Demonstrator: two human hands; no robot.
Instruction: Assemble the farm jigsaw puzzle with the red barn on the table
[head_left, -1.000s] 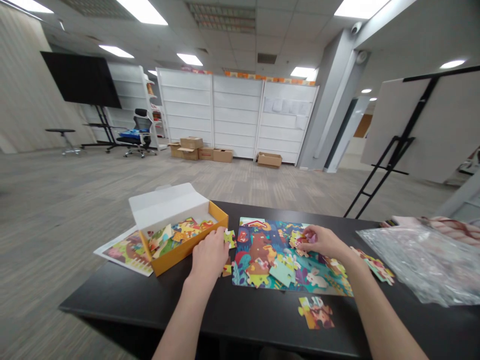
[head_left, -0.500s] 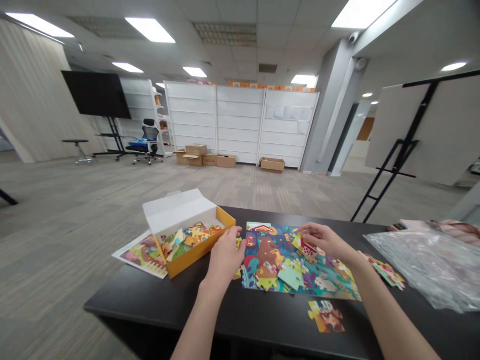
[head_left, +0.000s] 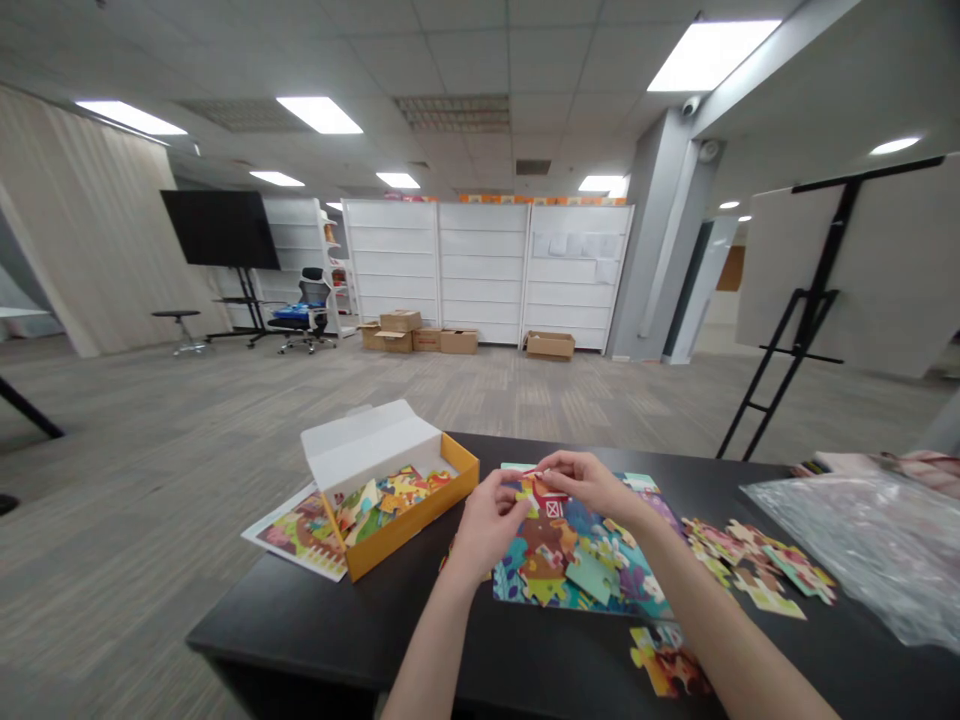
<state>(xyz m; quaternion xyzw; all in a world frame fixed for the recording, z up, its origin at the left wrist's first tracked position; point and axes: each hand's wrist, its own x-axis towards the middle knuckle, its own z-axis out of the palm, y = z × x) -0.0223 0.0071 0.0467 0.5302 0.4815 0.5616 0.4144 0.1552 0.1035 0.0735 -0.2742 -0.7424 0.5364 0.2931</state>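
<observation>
Standing near the black desk, I would judge the work to be only partly done: some puzzle pieces seem joined, while many loose pieces, overlapping too much for me to count, are left in the box. On this one desk there is one clear plastic bag at the right, one flat picture board in the middle, that one yellow box with its white lid open at the left, and one printed sheet partly covered by it. Beside the board lies one pile of pieces, and near the front edge one smaller group, which the right forearm partly hides. On the board I can count one pale green piece and one yellow-green piece; others mix with the picture. Lastly, one barn piece is between the two hands, over the board's upper part: the right hand has it in a pinching grip, and the left hand curves at its left side, but whether it also pinches, I cannot tell.
</observation>
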